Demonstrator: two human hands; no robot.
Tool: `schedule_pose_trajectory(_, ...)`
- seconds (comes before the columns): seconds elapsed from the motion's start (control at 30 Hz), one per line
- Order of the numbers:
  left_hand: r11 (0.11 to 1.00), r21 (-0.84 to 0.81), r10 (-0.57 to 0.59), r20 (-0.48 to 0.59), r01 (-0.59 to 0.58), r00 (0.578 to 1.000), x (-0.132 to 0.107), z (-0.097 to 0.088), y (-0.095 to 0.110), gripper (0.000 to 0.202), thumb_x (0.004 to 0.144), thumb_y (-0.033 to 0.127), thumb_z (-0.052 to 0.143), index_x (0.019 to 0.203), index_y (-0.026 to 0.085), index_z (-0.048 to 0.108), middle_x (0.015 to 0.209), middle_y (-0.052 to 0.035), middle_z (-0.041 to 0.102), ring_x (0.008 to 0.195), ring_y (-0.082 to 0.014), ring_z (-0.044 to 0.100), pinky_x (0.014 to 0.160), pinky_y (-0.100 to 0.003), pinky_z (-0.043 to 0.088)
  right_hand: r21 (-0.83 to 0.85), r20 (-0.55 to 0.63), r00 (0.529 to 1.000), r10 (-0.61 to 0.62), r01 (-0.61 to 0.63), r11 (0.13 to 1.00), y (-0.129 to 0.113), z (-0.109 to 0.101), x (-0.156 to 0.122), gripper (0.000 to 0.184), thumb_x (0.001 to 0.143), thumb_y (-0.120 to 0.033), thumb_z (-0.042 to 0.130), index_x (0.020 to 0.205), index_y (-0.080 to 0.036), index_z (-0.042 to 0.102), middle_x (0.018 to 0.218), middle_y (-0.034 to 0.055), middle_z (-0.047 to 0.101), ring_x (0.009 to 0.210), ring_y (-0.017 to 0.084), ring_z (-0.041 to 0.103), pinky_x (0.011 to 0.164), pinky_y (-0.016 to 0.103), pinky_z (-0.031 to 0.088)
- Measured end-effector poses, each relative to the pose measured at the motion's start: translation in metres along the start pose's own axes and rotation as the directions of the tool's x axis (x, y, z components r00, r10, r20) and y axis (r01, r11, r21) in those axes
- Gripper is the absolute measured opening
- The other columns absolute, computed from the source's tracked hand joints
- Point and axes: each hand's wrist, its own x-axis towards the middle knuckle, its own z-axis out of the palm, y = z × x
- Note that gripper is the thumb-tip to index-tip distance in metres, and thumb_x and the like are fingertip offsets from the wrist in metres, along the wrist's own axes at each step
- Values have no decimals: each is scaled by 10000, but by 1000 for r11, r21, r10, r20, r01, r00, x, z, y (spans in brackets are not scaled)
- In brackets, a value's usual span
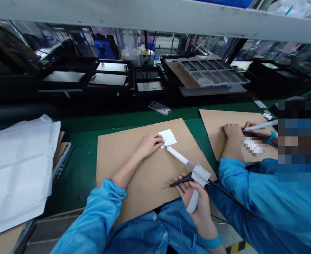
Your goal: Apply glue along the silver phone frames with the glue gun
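White card (167, 137) at dispenser (189, 169) tip

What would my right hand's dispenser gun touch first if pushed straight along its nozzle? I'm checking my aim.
Probably the small white square piece: the dispenser gun in the right hand points its nozzle tip at the piece's near edge, where the left hand steadies it.

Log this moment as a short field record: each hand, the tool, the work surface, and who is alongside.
left hand: flat on the cardboard sheet, fingertips holding the edge of the small white square
right hand: gripping the dispensing gun by its grey handle
tool tip: the white barrel's nozzle meets the near edge of the white square
surface: cardboard lying on a green bench mat
left of the bench: stack of white sheets
neighbour: a co-worker's hands on a second cardboard sheet, holding a similar white tool
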Motion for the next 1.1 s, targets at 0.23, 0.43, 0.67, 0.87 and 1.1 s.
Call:
schedule_pose_trajectory(0.23,999,30,20,24,-20,1000,2,4,3,321,1261,338,588,1236,286,904,1476,-111,801,1447,-345,705,1320,-526,560,21,-46,999,3,-3,1000,-4,2,-2,521,695,-340,974,1189,-245,837,1183,63,895,1288,350,860,1422,715,594)
schedule_pose_trajectory(0.43,999,42,23,46,-25,999,2,8,3,327,1260,326,546,1242,285,870,1486,-117,796,1465,-331,696,1315,-516,575,50,-11,1000,8,-8,999,-9,-9,-4,513,729,-339,991,1213,-238,854,1182,79,885,1356,373,843,1424,732,585)
schedule_pose_trajectory(0.67,996,-89,-18,9,18,1000,-1,-7,-6,297,1171,257,585,1245,268,872,1557,-130,831,1464,-320,799,1331,-515,640,-41,-61,997,-47,45,998,-23,-30,-17,597,663,-437,1020,1209,-258,859,1221,98,888,1392,387,830,1394,704,611)
schedule_pose_trajectory(0.87,993,89,-75,-54,80,996,-16,7,26,424,1212,243,522,1502,241,830,1690,-164,783,1579,-345,756,1351,-555,640,1,-16,995,-94,94,996,-21,-17,-13,601,636,-436,1037,1176,-249,849,1180,78,894,1280,361,869,1304,637,684)
schedule_pose_trajectory(1.1,920,374,-103,-59,117,993,-48,36,57,584,1250,575,704,1774,322,758,2040,-183,411,1882,-453,430,1534,-737,405,36,10,986,-166,165,986,-30,-7,-6,615,666,-417,1050,1223,-239,860,1148,44,888,1147,297,887,1166,483,736)
